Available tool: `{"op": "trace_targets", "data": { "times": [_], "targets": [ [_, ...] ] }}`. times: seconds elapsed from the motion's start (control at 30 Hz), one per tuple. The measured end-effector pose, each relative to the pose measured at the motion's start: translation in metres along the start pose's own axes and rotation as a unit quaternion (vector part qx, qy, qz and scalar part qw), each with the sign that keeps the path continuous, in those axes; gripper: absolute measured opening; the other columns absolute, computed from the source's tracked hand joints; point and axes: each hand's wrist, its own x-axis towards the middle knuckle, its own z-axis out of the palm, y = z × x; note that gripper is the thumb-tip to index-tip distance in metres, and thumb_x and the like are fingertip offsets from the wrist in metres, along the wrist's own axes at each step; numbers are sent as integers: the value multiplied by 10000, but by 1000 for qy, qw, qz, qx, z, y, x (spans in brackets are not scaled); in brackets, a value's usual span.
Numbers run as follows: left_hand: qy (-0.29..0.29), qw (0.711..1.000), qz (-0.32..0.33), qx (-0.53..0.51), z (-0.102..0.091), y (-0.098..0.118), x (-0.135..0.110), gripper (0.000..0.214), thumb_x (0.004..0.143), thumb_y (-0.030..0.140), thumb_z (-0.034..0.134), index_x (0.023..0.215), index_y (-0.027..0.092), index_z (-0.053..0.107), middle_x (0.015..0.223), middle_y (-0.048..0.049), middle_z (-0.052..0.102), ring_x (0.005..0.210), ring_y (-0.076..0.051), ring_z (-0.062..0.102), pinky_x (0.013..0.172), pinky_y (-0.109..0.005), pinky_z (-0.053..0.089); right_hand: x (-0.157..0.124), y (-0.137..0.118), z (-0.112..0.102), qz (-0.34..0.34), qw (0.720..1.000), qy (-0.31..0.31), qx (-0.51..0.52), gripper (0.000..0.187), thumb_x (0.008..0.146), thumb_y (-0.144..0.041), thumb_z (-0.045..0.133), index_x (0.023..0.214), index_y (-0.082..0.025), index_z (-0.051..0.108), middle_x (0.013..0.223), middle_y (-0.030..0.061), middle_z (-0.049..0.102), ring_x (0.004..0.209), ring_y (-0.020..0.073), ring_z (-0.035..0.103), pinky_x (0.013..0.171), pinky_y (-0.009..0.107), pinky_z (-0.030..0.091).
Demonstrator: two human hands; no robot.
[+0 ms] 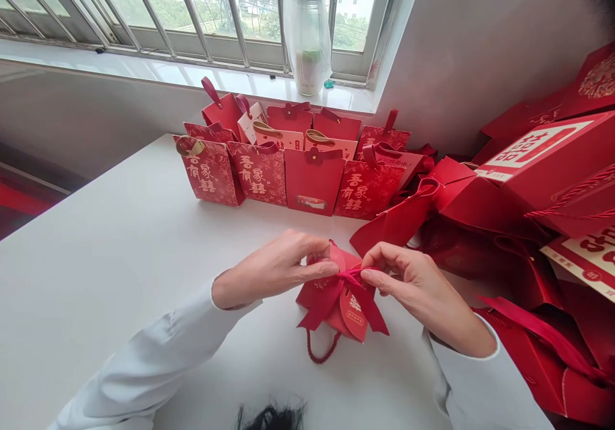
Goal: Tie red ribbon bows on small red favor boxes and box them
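Note:
A small red gift box (pixel 331 318) lies on the white table in front of me, with a twisted cord handle (pixel 323 356) at its near side. A dark red ribbon (pixel 319 302) is tied in a bow across it, its two cut tails spread toward me. Beside the bow's knot hangs a red tag (pixel 353 314) with pale lettering. My left hand (pixel 281 263) is closed at the left side of the bow, thumb and fingers pinching the ribbon. From the right, my right hand (pixel 408 279) pinches the bow's other side between thumb and fingertips.
Rows of red gift boxes (pixel 314 183) with strap handles stand at the table's back edge. Larger red boxes and bags (pixel 552 161) are heaped on the right. A plastic-wrapped bottle (pixel 307 52) stands on the windowsill. White table surface (pixel 120 244) extends to the left.

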Motion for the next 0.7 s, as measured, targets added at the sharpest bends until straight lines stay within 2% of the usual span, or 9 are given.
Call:
{"op": "trace_targets", "data": {
  "times": [0.17, 0.3, 0.47, 0.7],
  "targets": [
    [11, 1000, -12, 13, 2, 1, -1, 336, 889, 371, 449, 619, 174, 416, 561, 48, 388, 515, -84, 268, 479, -229, 212, -1, 0, 0, 18, 1000, 4, 1, 158, 858, -322, 539, 765, -201, 581, 679, -20, 580, 590, 123, 505, 520, 228, 417],
    [28, 999, -18, 15, 6, 3, -3, 338, 893, 373, 440, 624, 178, 376, 576, 46, 382, 532, -87, 279, 496, -229, 218, -2, 0, 2, 1, 1000, 15, -24, 154, 854, -307, 531, 749, -203, 573, 692, -13, 594, 612, 131, 525, 528, 227, 419],
    [26, 999, -19, 24, 8, 3, -3, 328, 896, 343, 444, 630, 179, 344, 585, 53, 342, 546, -88, 250, 509, -234, 206, -2, -2, 2, -8, 998, 20, -58, 155, 845, -278, 523, 713, -206, 559, 650, -29, 569, 555, 113, 473, 469, 209, 343],
    [24, 1000, 1, -17, 2, 5, -3, 309, 887, 355, 493, 648, 173, 419, 624, 55, 426, 584, -85, 335, 546, -221, 256, -5, -6, 2, 1, 996, 26, -83, 148, 828, -256, 515, 688, -212, 538, 624, -41, 537, 547, 110, 451, 462, 211, 318]
  ]
}}
